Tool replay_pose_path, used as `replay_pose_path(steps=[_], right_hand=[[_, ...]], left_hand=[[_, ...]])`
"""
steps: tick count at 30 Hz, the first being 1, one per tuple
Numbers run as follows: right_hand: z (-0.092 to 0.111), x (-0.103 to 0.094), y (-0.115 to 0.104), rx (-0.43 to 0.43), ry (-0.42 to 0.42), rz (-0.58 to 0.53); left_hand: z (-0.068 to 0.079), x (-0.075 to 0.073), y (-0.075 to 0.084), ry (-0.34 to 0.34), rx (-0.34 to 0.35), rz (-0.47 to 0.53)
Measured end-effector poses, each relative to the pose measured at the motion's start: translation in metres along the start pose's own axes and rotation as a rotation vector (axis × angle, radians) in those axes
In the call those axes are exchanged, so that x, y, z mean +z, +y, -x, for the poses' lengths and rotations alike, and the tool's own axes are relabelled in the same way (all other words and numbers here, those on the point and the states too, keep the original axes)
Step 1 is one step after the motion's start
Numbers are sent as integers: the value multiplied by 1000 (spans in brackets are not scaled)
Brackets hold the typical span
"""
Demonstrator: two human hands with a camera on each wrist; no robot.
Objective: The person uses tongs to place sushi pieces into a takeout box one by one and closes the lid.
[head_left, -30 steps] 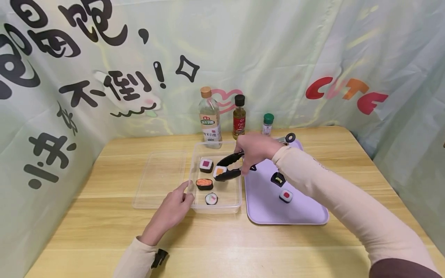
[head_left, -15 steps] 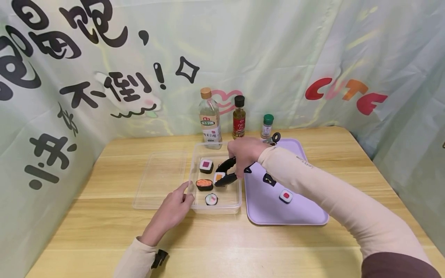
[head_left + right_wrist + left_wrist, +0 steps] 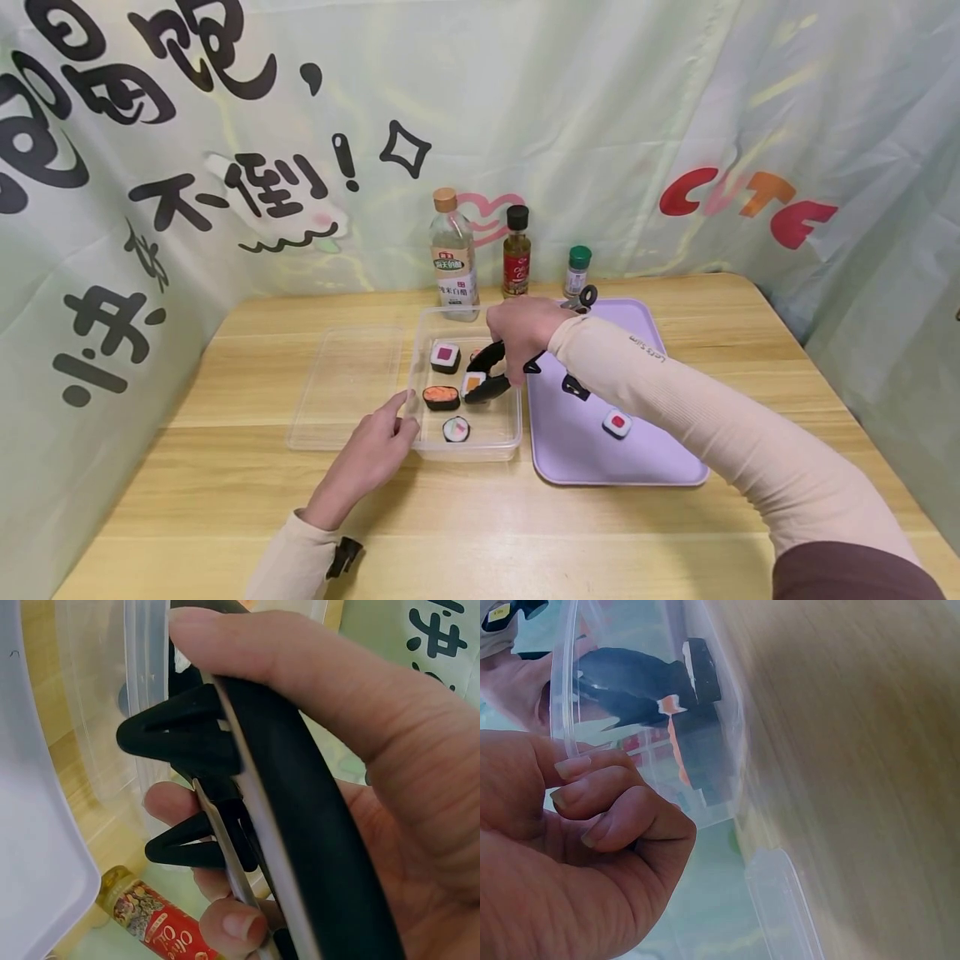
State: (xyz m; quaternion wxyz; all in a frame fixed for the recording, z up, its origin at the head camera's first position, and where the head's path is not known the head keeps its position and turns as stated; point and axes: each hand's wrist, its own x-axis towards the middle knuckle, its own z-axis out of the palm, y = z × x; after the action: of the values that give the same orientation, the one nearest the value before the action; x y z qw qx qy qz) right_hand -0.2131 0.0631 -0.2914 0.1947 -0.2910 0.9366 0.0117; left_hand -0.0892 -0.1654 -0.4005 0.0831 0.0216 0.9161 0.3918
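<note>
the orange-centred sushi piece [image 3: 473,384] sits inside the clear container [image 3: 465,450], between the tips of the tongs [image 3: 489,389]. right hand [image 3: 525,329]: fingers wrap around the arms of the tongs. left hand [image 3: 372,450]: fingers bend at the container's rim (whether they pinch it cannot be told). handling: the piece is probably light and fairly firm; its sides may slip. take hold across opposite sides, low, with even, moderate pressure.

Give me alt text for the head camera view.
The right hand holds black tongs around an orange-centred sushi piece inside a clear box, other pieces beside it. The left hand rests at the box's left rim; a purple tray lies to its right.
</note>
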Motion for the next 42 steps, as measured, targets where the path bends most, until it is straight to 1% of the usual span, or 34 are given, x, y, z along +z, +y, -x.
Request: replay_pose_path(steps=[5, 10, 13, 18, 22, 27, 30, 33, 37, 42], right_hand=[[0, -1, 1, 5, -11, -7], [2, -4, 3, 15, -40, -32], [4, -7, 4, 0, -46, -37], [9, -13, 9, -43, -17, -58], [17, -16, 16, -65, 16, -106], [36, -18, 30, -74, 67, -194], [53, -18, 43, -65, 98, -246], [72, -14, 58, -44, 132, -289], [94, -1, 76, 4, 165, -326], [117, 21, 95, 73, 177, -362]], left_hand=[[0, 0, 1, -1, -2, 0], [-1, 0, 2, 0, -3, -6], [-1, 0, 2, -1, -3, -6], [-1, 0, 2, -3, -4, -5], [-1, 0, 2, -5, -8, -2], [-1, 0, 3, -7, -6, 0], [-1, 0, 3, -11, -5, 2], [-1, 0, 3, -14, -4, 3], [-1, 0, 2, -13, -10, -2], [0, -1, 3, -16, -18, -8]])
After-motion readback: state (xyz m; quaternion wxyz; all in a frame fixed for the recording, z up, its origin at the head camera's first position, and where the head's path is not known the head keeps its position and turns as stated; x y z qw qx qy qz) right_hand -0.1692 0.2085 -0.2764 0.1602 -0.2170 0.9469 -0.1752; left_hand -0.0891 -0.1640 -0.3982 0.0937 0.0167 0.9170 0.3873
